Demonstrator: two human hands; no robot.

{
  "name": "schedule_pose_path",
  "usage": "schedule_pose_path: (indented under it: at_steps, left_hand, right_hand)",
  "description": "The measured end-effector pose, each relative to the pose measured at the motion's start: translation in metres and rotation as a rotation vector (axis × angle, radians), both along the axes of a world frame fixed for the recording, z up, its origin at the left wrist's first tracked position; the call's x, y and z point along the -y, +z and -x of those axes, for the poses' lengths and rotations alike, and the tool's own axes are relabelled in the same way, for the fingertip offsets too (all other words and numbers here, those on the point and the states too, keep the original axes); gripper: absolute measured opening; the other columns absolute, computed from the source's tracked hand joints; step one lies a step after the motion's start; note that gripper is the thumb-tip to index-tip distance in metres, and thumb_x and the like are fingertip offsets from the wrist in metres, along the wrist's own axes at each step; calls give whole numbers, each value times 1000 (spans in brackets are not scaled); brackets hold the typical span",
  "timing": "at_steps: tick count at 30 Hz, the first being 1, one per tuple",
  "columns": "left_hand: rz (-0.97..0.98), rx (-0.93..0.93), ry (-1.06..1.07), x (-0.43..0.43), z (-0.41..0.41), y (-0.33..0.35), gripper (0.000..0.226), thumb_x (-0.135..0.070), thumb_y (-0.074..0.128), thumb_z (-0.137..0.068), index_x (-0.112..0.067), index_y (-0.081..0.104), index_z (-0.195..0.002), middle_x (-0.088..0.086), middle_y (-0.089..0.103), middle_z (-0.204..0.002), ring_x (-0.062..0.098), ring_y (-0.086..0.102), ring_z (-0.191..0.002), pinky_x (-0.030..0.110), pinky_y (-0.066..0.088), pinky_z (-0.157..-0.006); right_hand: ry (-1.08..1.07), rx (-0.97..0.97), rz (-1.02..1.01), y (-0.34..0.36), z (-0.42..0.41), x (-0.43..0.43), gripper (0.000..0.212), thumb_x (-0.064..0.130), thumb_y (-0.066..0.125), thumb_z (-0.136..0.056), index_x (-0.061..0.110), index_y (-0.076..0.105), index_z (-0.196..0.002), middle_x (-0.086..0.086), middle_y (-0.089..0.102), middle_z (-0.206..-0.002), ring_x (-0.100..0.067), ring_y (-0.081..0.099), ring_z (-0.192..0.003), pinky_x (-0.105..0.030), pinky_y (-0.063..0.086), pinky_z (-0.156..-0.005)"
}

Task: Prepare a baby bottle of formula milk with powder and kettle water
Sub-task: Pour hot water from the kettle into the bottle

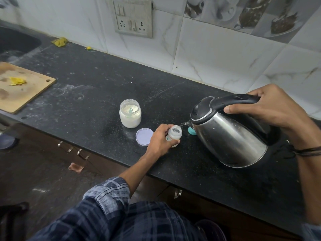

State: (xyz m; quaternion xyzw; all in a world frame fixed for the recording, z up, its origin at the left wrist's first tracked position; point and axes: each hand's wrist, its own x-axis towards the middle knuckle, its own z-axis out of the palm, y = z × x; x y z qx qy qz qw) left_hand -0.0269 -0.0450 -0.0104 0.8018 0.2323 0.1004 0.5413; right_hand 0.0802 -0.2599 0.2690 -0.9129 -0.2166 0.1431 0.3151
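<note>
A small clear baby bottle [175, 132] stands open on the black counter [104, 80], and my left hand [160, 140] grips its side. My right hand [265, 106] grips the black handle of a steel kettle [229, 136], which is tilted left with its spout just over the bottle's mouth. A thin stream of water runs from the spout into the bottle. Behind and to the left stands an open jar of white powder [130, 113] with a scoop inside. Its white lid [144, 136] lies flat beside my left hand. A teal cap [192, 131] sits partly hidden behind the kettle.
A wooden cutting board [20, 91] with yellow scraps lies at the far left, near a dark sink [15, 42]. More yellow scraps [60, 42] lie by the tiled wall. A socket panel [133, 18] is on the wall. Drawer handles [74, 150] run below the counter edge.
</note>
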Motion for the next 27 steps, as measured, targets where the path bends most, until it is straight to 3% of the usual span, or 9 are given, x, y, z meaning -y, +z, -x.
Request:
schedule_pose_path:
  at_steps: [9,21,27]
  left_hand:
    - [-11,0,-2,-1,0,-1,63,-22,92,-78,-22,63,-134,-8,61,-127,14,63,-119,41,52,-109]
    - [-4,2,6,0,0,-1,62,-22,92,-78,-25,63,-133,-9,61,-124,14,63,-118,42,52,-108]
    - [-7,4,4,0,0,0,62,-21,91,-78,-24,63,-133,-8,61,-126,15,63,-119,43,51,-108]
  right_hand:
    - [4,15,-11,5,3,0,57,82,83,-40,39,82,-77,9,63,-50,0,52,-42,-27,42,-57]
    - [3,4,2,3,3,-1,64,86,82,-37,37,82,-78,7,71,-58,-1,59,-47,-29,48,-62]
    - [2,13,9,4,4,-1,62,87,81,-37,38,81,-75,9,66,-52,1,54,-42,-27,44,-58]
